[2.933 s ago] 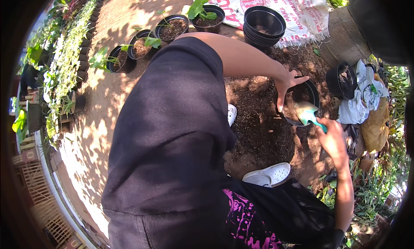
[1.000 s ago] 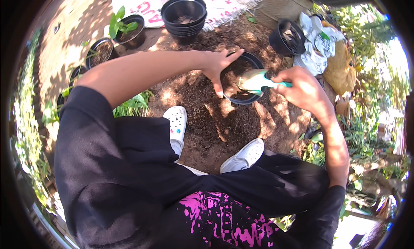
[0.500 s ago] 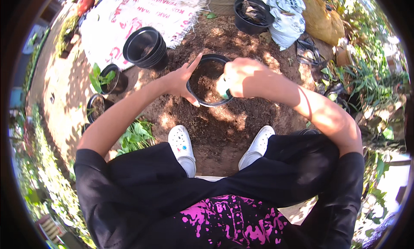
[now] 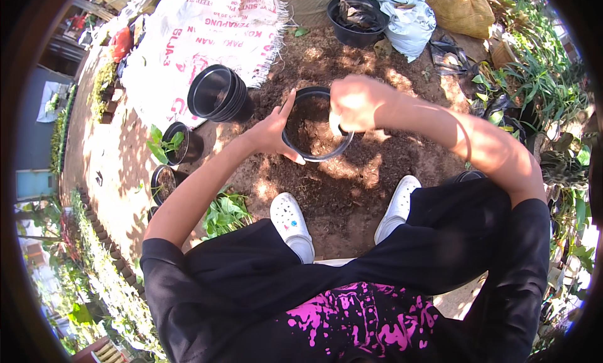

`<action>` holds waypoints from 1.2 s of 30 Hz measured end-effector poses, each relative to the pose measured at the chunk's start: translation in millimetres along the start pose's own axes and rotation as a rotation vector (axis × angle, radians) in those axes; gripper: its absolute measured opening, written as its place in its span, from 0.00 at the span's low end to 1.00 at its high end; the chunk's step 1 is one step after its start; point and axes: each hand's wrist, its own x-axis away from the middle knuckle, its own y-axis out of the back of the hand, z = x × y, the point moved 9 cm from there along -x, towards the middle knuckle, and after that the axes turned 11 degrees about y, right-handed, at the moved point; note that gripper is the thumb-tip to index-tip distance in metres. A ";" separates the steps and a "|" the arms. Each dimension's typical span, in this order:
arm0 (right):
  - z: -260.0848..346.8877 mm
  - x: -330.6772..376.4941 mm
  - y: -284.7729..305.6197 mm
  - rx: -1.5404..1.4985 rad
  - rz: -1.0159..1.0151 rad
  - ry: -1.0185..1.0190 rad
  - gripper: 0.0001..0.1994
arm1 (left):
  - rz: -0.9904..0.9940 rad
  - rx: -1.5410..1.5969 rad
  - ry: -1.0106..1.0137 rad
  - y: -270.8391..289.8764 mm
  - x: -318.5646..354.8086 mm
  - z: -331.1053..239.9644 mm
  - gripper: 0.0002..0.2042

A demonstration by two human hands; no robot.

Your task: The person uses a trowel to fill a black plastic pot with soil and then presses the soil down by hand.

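Note:
A round black plant pot (image 4: 323,156) stands on the ground in front of me, with brown soil (image 4: 311,124) inside. My left hand (image 4: 274,133) clasps its left side, thumb and fingers spread along the rim. Over the right rim, my right hand (image 4: 361,104) is closed like a fist. Something small and whitish (image 4: 335,122) shows below its fingers, dipping into the pot; its kind is mostly hidden by the hand.
Nested black pots (image 4: 217,94) stand beyond my left hand, near a white woven sack (image 4: 220,33). A potted seedling (image 4: 174,144) is at left, with loose leafy greens (image 4: 226,213) nearer me. A black tub (image 4: 357,28) and white plastic bag (image 4: 408,28) sit at far right.
The whole view has shifted, so the scene appears further right. My right fist sits slightly higher over the pot's rim; my left hand keeps its hold.

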 end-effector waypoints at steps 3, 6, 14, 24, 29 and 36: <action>30.7 15.5 55.8 -0.166 0.057 -0.098 0.14 | 0.031 -0.030 0.056 0.2 3.8 11.2 0.83; 38.7 9.2 52.3 -0.064 0.068 0.025 0.15 | 0.103 0.005 0.117 -3.1 5.5 14.2 0.82; 19.5 15.0 43.9 -0.083 -0.152 0.158 0.12 | 0.138 0.012 0.168 2.2 12.5 7.5 0.81; 68.6 32.8 51.3 -0.357 -0.183 0.544 0.12 | 0.110 -0.006 0.145 -3.7 12.1 14.8 0.82; 87.9 34.8 67.1 -0.114 -0.210 0.495 0.10 | 0.106 0.020 0.133 -4.8 12.2 14.5 0.82; 105.3 40.5 51.8 0.276 -0.273 0.855 0.10 | 0.090 0.026 0.134 -2.3 12.2 15.7 0.82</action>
